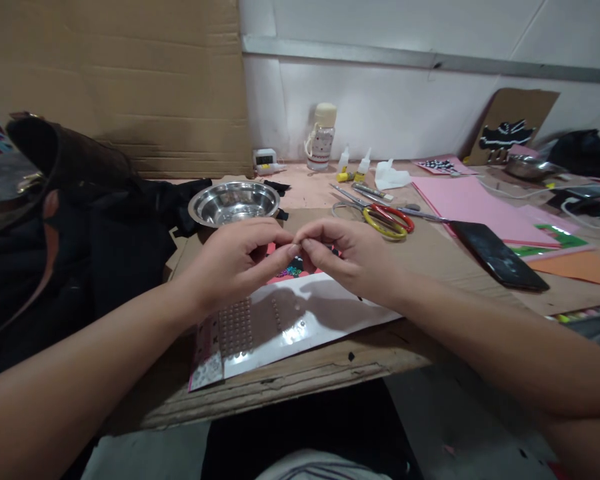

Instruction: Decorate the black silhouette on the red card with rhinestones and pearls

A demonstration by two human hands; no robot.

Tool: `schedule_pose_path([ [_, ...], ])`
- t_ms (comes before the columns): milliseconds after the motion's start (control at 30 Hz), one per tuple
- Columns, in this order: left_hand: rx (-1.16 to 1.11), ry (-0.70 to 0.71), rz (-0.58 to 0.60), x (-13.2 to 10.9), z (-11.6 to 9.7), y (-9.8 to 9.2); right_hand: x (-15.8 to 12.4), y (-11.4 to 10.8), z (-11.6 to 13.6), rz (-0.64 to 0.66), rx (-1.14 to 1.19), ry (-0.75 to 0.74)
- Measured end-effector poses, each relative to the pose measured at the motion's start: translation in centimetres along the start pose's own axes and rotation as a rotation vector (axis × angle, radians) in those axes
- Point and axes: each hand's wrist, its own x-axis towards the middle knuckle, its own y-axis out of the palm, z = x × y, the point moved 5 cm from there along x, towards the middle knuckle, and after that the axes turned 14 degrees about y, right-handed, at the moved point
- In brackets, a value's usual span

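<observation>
My left hand [237, 260] and my right hand [345, 257] meet fingertip to fingertip above the table, each pinched closed. What they pinch between them is too small to make out. Below them lies a glossy sheet of stick-on pearl beads [280, 327] in rows. A pink card with dark and coloured decoration [293, 270] shows just behind my fingers, mostly hidden by both hands.
A steel bowl [234, 202] stands behind my left hand. Scissors with red and yellow handles [385, 219], glue bottles [364, 167], a small bottle [321, 137], pink paper [473, 200] and a black phone [497, 255] lie to the right. A dark bag [70, 227] fills the left.
</observation>
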Motion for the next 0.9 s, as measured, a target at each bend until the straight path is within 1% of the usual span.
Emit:
schedule_pose_path([
  [100, 0.073, -0.073, -0.061, -0.3, 0.4, -0.2, 0.2, 0.2, -0.7, -0.038, 0.123, 0.074],
  [167, 0.167, -0.086, -0.101, -0.5, 0.6, -0.5, 0.4, 0.5, -1.0, -0.028, 0.204, 0.127],
  [300, 0.293, -0.014, -0.105, -0.7, 0.4, -0.5, 0.8, 1.1, -1.1, 0.032, 0.299, 0.225],
  [467, 0.374, 0.030, -0.084, -0.8, 0.1, -0.4, 0.9, 1.3, -1.3, 0.016, 0.354, 0.305],
  [567, 0.479, 0.070, -0.074, -0.9, -0.2, -0.4, 0.8, 1.5, -1.3, 0.013, 0.437, 0.348],
  [667, 0.575, 0.133, -0.077, -1.0, -0.5, -0.5, 0.9, 1.9, -1.4, 0.041, 0.549, 0.398],
  [767, 0.559, 0.154, -0.088, -0.9, -0.4, -0.5, 1.0, 2.1, -1.5, 0.062, 0.607, 0.420],
  [900, 0.482, 0.114, -0.139, -0.7, -0.1, -0.7, 1.3, 1.9, -1.9, 0.065, 0.605, 0.418],
])
